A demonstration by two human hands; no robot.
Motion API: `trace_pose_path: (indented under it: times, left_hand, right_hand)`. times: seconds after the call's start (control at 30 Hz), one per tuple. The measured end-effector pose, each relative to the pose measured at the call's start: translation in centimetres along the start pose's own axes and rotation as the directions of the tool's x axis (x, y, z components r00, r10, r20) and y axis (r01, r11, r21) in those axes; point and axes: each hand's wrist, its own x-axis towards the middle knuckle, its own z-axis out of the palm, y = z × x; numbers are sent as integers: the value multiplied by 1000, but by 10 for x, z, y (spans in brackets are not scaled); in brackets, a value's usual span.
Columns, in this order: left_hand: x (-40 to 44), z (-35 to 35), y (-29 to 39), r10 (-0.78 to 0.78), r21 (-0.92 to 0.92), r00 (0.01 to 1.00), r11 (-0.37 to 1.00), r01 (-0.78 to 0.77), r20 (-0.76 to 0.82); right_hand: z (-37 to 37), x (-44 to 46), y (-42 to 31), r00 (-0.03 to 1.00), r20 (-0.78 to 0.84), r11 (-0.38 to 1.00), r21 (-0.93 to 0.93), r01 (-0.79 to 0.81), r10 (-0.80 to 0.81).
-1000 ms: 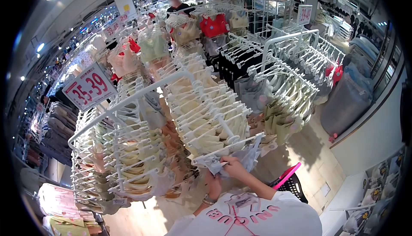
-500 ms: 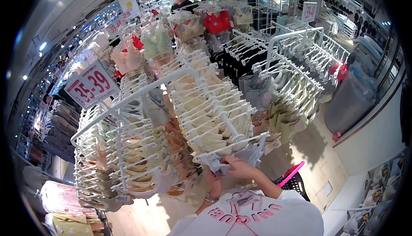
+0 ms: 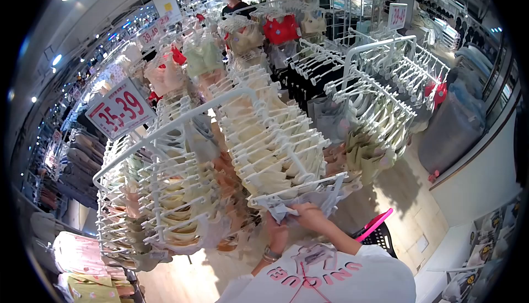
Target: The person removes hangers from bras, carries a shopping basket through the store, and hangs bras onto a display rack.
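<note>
A pale grey bra (image 3: 329,201) hangs from a white hanger (image 3: 292,190) at the front end of a rack arm. My right hand (image 3: 309,217) is closed on the bra's lower edge, its fingers bent over the fabric. Just left of it, my left hand (image 3: 277,230) is raised to the same edge, fingers closed on the cloth and partly hidden by it. Cream bras (image 3: 270,143) on white hangers are lined up closely behind the grey one.
The white rack frame (image 3: 176,120) carries a 35-39 price sign (image 3: 121,108) and more bras at left. A black basket with a pink handle (image 3: 376,224) is by my right side. Green bras (image 3: 370,151) hang at right. A person (image 3: 236,6) stands far back.
My right hand has shifted slightly down and right along the bra's edge. My left hand has risen a little and its fingers meet the cloth. The view has moved slightly.
</note>
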Motion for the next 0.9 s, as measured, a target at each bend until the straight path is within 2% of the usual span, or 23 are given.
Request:
trace_pose_path:
  times: [0.1,0.2,0.27,0.3,0.4,0.5,0.6,0.7,0.8,0.9]
  left_hand:
    - [0,5,-6,45,-218,997,975,-32,56]
    - [-1,5,11,5,132,997,991,-16,79]
    - [0,3,18,126,249,984,956,-154,123]
    - [0,2,21,180,304,972,927,-218,149]
    - [1,2,32,142,417,976,887,-199,164]
    - [-5,5,31,174,469,978,858,-208,115]
    - [-9,-4,17,36,485,990,869,-98,134]
    - [-9,-7,18,-83,411,989,911,25,124]
    - [-8,-12,-2,-26,371,991,928,-26,135]
    - [-8,-8,9,-134,299,985,949,97,105]
  right_hand:
    - [6,-5,-1,993,-115,999,-45,-2,-3]
    - [25,4,16,985,-158,978,206,-39,73]
    - [19,3,12,968,-223,956,291,-46,114]
    - [14,2,7,958,-250,941,335,-49,139]
    - [12,7,13,941,-320,867,493,69,107]
    - [16,18,30,962,-214,789,615,-3,170]
    - [14,17,24,955,-265,876,483,14,130]
    - [13,16,18,966,-223,874,485,-7,131]
    - [10,13,10,979,-148,804,594,-26,141]
    - [11,12,5,987,-109,832,553,-39,119]
